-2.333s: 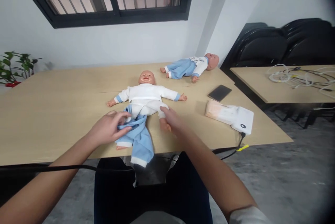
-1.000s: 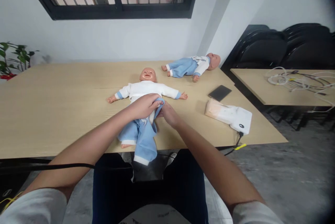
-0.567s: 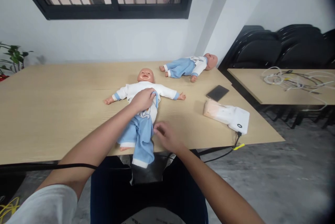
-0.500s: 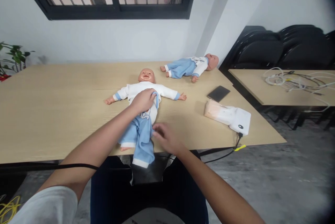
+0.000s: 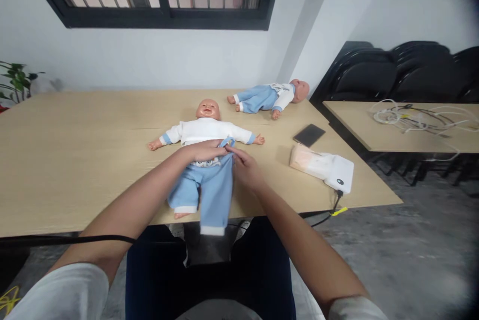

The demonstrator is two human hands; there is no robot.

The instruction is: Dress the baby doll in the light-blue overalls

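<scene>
As my left hand and right hand clamp the waistband of the blue trousers, the doll lies on its back at the near edge of the counter.
Both hands are closed on the cloth at the doll's waist, just beside each other, though the fingertips sink into the folds and I cannot make them out singly. They cover the doll's belly. One bare foot shows under the cuff toward the picture's left. The other trouser leg hangs past the counter's edge, and I cannot tell whether a leg fills it. A second doll lies well apart, near a dark phone and a white pack whose cord drops below the edge. A plant is cut off at the left border.
</scene>
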